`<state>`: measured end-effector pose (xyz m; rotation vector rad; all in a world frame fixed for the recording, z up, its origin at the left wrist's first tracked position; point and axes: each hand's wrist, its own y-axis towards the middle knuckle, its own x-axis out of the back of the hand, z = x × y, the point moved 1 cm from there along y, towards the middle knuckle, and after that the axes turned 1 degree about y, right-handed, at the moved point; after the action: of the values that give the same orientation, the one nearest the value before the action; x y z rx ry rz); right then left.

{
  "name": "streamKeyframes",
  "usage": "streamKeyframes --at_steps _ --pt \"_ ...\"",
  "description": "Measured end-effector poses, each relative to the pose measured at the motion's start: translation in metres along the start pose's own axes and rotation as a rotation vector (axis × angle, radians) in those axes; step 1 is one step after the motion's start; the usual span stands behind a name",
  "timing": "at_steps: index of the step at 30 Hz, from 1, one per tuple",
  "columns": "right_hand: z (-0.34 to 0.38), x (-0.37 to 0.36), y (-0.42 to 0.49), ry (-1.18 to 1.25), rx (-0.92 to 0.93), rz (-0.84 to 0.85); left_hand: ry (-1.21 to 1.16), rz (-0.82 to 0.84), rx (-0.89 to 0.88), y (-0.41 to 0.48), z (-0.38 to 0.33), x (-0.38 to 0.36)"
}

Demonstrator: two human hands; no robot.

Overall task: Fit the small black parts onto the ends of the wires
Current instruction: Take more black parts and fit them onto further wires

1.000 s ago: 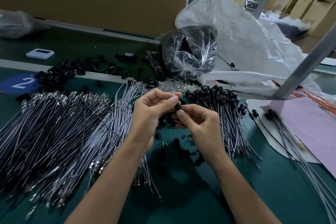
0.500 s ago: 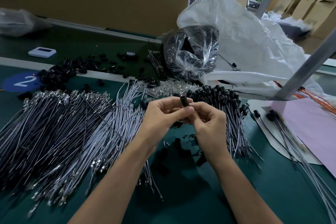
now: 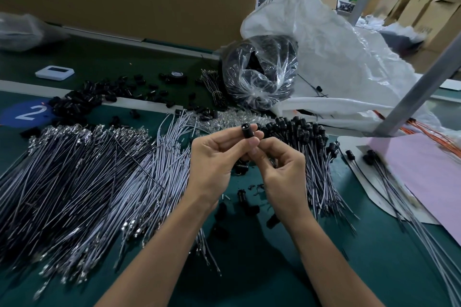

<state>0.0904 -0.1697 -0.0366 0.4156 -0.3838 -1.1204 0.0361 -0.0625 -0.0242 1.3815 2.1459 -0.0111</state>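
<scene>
At fingertips of left hand (image 3: pixel 214 157), pinched, above bench (image 3: pixel 249 269): small black part (image 3: pixel 245 129), holed end up; right hand (image 3: pixel 282 172) curled just below, grasp hidden, cannot tell; likely light, stiff, slippery; best gripped on sides; wires (image 3: pixel 87 182) thin, bendy; better held near end.

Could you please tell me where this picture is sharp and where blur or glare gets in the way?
Head view: the part pinched by the left hand is fairly sharp; the wires at lower left smear toward the edge; the clear bag glints with glare; the boxes at the back are soft.
</scene>
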Motion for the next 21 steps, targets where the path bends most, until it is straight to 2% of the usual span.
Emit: streamKeyframes --at_steps 11,21 --pt "0.0011 -0.0004 0.0000 0.061 0.009 0.044 -0.007 -0.006 -0.014 -0.0031 -0.0029 -0.0035" --pt "0.0021 -0.0029 -0.0016 -0.021 0.001 0.065 0.022 -0.028 -0.027 0.0005 -0.0042 0.0010"
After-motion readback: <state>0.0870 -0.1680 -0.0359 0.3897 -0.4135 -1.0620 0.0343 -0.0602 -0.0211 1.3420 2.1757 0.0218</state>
